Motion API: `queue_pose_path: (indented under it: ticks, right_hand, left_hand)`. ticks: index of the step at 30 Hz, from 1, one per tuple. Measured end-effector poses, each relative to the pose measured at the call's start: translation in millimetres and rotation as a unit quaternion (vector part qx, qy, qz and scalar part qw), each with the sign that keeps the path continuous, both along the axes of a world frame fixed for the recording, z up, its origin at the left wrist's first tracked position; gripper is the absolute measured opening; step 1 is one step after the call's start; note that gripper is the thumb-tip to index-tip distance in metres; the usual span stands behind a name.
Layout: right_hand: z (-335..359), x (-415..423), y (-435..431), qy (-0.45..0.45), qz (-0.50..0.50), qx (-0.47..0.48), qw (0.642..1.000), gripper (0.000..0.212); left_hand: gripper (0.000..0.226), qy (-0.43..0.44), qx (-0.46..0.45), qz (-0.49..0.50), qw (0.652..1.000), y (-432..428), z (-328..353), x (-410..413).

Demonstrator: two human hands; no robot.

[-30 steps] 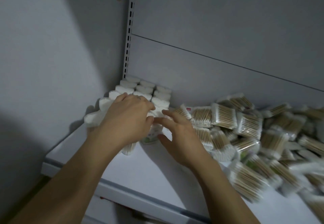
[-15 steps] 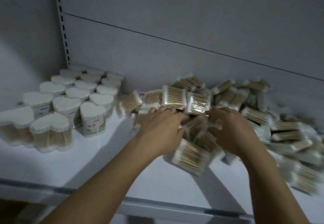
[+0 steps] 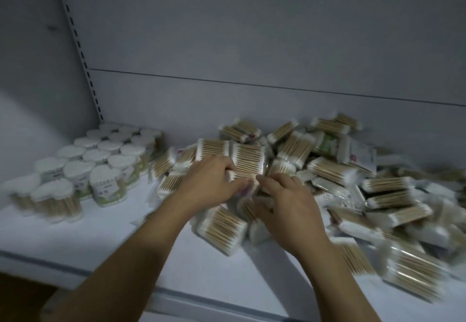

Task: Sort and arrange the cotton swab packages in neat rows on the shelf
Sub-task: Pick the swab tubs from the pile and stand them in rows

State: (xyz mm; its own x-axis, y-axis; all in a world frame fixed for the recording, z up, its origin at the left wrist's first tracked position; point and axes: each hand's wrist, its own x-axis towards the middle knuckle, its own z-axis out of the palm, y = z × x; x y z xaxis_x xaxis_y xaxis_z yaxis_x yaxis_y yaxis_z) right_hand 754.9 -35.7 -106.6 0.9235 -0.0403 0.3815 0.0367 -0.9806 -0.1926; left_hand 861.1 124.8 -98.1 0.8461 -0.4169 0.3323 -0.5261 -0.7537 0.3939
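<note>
The white shelf [image 3: 75, 246] carries a loose pile of flat swab packets [image 3: 330, 170] spreading right of the fingers, with rows of upright tubs [image 3: 100, 160] well to their left. The left hand [image 3: 211, 185] pinches 1 packet [image 3: 248, 160] by its near edge. The right hand [image 3: 290, 205], just beside it, curls into the pile, and I cannot tell whether it holds anything.

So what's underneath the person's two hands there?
Under them lie flat swab packets, heaped loosely on the white shelf. The left hand and right hand both rest on the heap. Whether the fingers grip any packet is hidden by the hands themselves and blur.
</note>
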Motion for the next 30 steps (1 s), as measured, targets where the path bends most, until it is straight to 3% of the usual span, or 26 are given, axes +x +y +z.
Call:
queue_pose_path:
  ticks: [5,8,10,13,15,17,21,23,28,30]
  right_hand:
    - [0,1,-4,-0.067,0.056,0.086,0.992,0.074]
    - [3,4,4,-0.063,0.127,0.171,0.975,0.075]
    - [9,5,14,-0.039,0.181,0.306,0.934,0.07]
    - [20,5,31,-0.028,0.261,0.419,0.869,0.047]
    - [22,7,43,0.009,0.291,0.462,0.838,0.037]
    - [24,6,56,0.06,0.297,0.512,0.804,0.025]
    - [29,4,93,0.134,0.294,0.629,0.707,0.019]
    - [31,5,116,0.123,0.284,0.63,0.713,0.017]
    - [22,10,166,0.055,0.289,0.516,0.805,0.012]
    - [19,15,181,0.045,0.279,0.515,0.809,0.016]
  left_hand:
    - [0.045,0.052,-0.198,0.077,0.976,14,3,-29]
    - [0.036,0.127,-0.38,0.08,0.913,23,6,-49]
    - [0.035,0.168,-0.472,0.059,0.864,29,9,-62]
    - [0.031,0.168,-0.532,0.026,0.83,41,11,-79]
    - [0.023,0.13,-0.537,0.035,0.833,52,7,-86]
    - [0.012,0.056,-0.506,0.061,0.858,66,0,-92]
    - [0.03,-0.101,-0.367,0.114,0.918,96,-17,-109]
    - [0.034,-0.162,-0.311,0.126,0.928,111,-24,-116]
    - [0.034,-0.236,-0.264,0.16,0.921,148,-34,-117]
    - [0.037,-0.242,-0.246,0.161,0.924,159,-38,-117]
